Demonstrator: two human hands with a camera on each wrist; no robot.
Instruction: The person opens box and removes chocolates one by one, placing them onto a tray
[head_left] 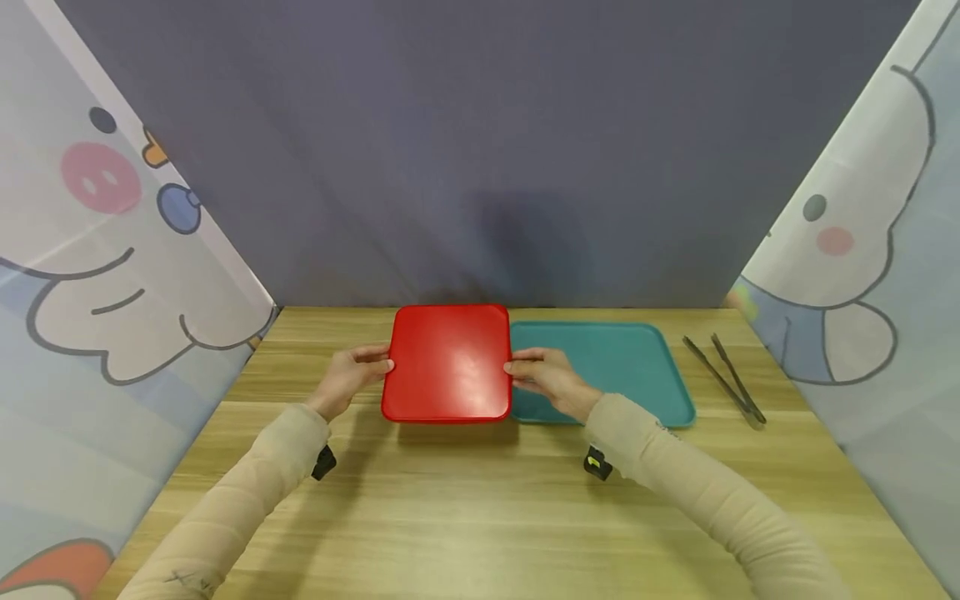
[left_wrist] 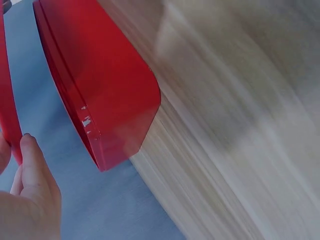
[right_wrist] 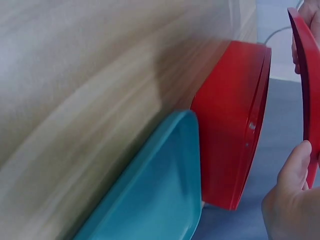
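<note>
The left hand [head_left: 347,377] and the right hand [head_left: 553,377] grip opposite edges of a red lid [head_left: 450,358], thumb and fingers pinching the rim; several fingertips are hidden behind it. From the head, the lid covers nearly all of the red box [left_wrist: 102,75] beneath. Both wrist views show a gap between the two (the box's inside stays out of sight, so its contents cannot be told). The box stands on the surface [head_left: 450,517]; pale marks near its rim are too small to make out. Each wrist view cuts off part of the lid.

The teal tray [head_left: 622,367] lies just beside the box, its left end covered by lid and right hand; whether they touch is unclear. Right of it, tongs [head_left: 726,379] lie with arms spread.
</note>
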